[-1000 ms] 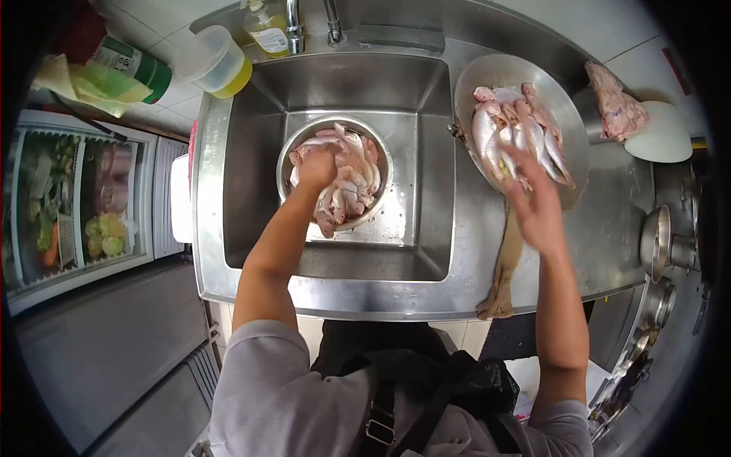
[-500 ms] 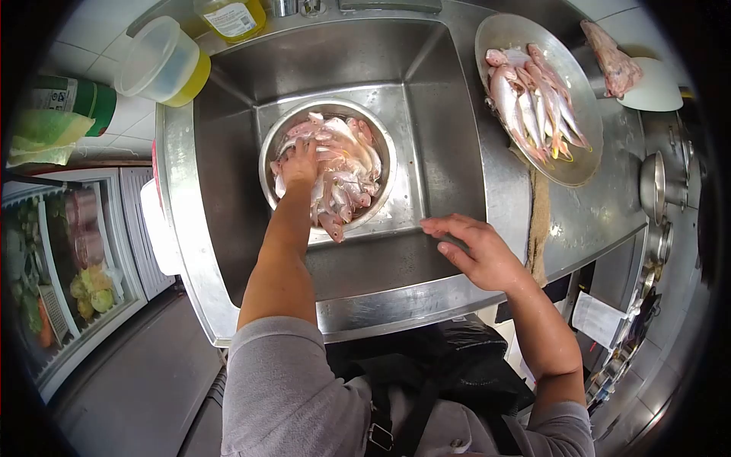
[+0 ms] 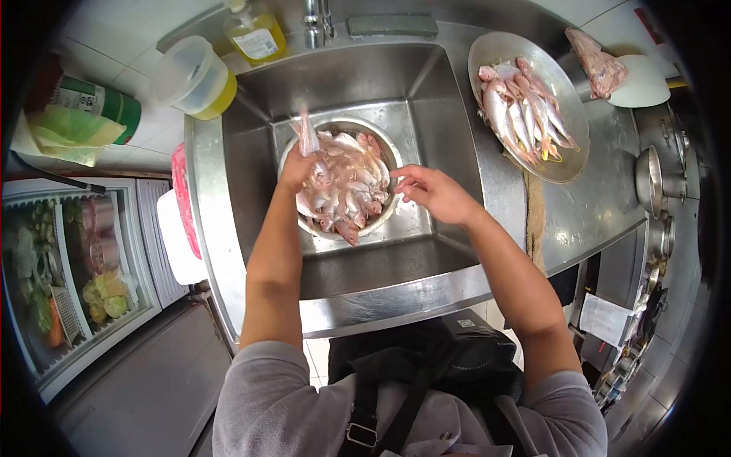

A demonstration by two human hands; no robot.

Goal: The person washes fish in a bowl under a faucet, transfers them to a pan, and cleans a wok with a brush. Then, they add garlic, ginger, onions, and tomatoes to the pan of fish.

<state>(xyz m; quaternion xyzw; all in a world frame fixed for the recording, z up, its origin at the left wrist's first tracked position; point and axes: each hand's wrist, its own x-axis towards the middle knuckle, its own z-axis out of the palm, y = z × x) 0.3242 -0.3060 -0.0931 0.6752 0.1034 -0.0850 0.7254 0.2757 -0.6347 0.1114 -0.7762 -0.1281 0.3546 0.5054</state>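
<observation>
A steel bowl [image 3: 387,149] full of small pink fish stands inside the steel sink [image 3: 426,84]. My left hand [image 3: 299,166] is at the bowl's left rim and grips one fish [image 3: 307,135], which sticks up, blurred, above the pile. My right hand [image 3: 428,191] reaches in from the right, fingers apart, at the bowl's right rim and holds nothing. On the counter to the right, a round steel tray [image 3: 575,156] carries a row of several more fish [image 3: 522,110].
A white plate with raw meat [image 3: 607,70] sits at the far right. A soap bottle [image 3: 256,33], a plastic tub [image 3: 194,69] and a green can [image 3: 97,103] stand behind the sink's left corner. A cloth [image 3: 536,217] hangs over the counter edge. A glass-front fridge [image 3: 72,266] is at left.
My right hand left the fish tray, swung over the sink's front edge and now reaches the bowl's right rim. My left hand has lifted one fish out of the pile.
</observation>
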